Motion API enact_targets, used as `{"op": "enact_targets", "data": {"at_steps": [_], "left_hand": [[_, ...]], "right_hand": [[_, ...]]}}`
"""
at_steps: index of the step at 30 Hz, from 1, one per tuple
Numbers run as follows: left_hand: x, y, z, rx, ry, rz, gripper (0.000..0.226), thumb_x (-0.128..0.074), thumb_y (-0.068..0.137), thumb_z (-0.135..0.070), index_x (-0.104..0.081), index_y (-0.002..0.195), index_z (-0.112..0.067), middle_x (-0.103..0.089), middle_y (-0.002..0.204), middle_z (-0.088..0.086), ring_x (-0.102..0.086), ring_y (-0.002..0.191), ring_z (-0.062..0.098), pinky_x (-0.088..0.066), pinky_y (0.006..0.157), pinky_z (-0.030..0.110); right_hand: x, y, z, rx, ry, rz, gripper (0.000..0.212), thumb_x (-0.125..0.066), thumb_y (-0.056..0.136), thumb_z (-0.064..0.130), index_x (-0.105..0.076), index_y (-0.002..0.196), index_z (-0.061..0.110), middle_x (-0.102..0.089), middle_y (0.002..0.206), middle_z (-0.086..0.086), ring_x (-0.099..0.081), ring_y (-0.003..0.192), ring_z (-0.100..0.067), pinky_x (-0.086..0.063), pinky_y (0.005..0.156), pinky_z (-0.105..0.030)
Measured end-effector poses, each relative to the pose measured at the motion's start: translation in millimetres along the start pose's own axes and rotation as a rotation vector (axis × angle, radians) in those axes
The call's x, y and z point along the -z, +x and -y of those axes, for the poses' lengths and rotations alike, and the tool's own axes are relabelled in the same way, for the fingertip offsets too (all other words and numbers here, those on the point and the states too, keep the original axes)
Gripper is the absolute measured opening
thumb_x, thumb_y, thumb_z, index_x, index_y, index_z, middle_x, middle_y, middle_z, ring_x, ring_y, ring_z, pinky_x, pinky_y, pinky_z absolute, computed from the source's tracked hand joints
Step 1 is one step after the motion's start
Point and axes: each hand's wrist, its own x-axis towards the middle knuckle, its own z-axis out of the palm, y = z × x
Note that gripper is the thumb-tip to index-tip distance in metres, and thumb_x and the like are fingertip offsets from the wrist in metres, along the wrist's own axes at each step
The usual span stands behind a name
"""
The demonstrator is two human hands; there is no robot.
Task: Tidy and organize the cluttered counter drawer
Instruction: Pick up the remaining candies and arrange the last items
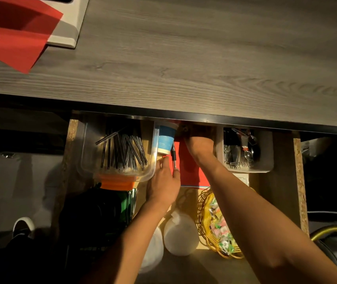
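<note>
My left hand (164, 186) pinches a pen (173, 155) just below the cup (166, 140), right hand (199, 143) reaches further back, can't tell its fingers.

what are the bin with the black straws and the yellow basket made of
The bin looks like clear, glossy plastic: the straws and drawer show through its walls. The yellow basket looks like woven wire or plastic cord, an open weave with gaps; which of the two is hard to tell in this dim light.

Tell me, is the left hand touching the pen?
Touching. In the head view the left hand pinches the lower end of the pen between its fingertips, beside the blue cup.
</note>
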Motion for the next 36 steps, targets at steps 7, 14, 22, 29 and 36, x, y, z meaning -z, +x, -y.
{"op": "enact_targets", "data": {"at_steps": [7, 14, 22, 29, 36], "left_hand": [[2, 1, 1, -0.034, 0.012, 0.002, 0.044, -0.041, 0.102, -0.028, -0.042, 0.145, -0.017, -0.039, 0.150, 0.004, -0.042, 0.133, 0.026, -0.038, 0.099, 0.036], [3, -11, -7, -0.108, -0.049, -0.075, 0.041, -0.042, 0.103, -0.024, -0.047, 0.143, -0.017, -0.045, 0.148, 0.002, -0.044, 0.132, 0.020, -0.034, 0.104, 0.030], [-3, -25, -32, 0.146, -1.059, 0.057, 0.023, -0.053, 0.102, -0.021, -0.073, 0.092, -0.023, -0.072, 0.101, 0.012, -0.068, 0.102, 0.029, -0.054, 0.088, 0.040], [-2, -28, -18, 0.196, -0.997, 0.026, 0.021, -0.052, 0.102, -0.015, -0.067, 0.112, -0.003, -0.073, 0.088, 0.008, -0.073, 0.075, 0.014, -0.059, 0.066, 0.021], [-6, -25, -10, 0.205, -0.898, 0.006, 0.024, -0.046, 0.104, -0.013, -0.063, 0.117, -0.001, -0.072, 0.088, 0.009, -0.073, 0.075, 0.016, -0.059, 0.066, 0.021]], "right_hand": [[-1, -1, -7, 0.086, 0.129, -0.149, 0.027, -0.046, 0.101, 0.013, -0.070, 0.101, 0.001, -0.070, 0.102, -0.019, -0.065, 0.091, -0.035, -0.046, 0.076, -0.036], [14, -46, -12, 0.298, 0.245, -0.554, 0.013, -0.066, 0.090, 0.014, -0.072, 0.091, 0.004, -0.070, 0.085, -0.015, -0.062, 0.083, -0.035, -0.047, 0.072, -0.040], [6, -117, -31, 0.241, 0.904, -0.224, 0.012, -0.066, 0.093, 0.014, -0.075, 0.100, 0.011, -0.071, 0.081, 0.005, -0.066, 0.075, -0.010, -0.055, 0.071, -0.031], [2, -105, -45, 0.218, 0.705, -0.142, 0.024, -0.057, 0.098, 0.014, -0.072, 0.116, 0.011, -0.064, 0.101, 0.010, -0.055, 0.092, -0.006, -0.037, 0.074, -0.004], [6, -40, -12, 0.012, 0.281, -0.400, 0.026, -0.053, 0.100, 0.021, -0.069, 0.109, 0.003, -0.067, 0.110, -0.015, -0.063, 0.104, -0.028, -0.046, 0.088, -0.033]]}}
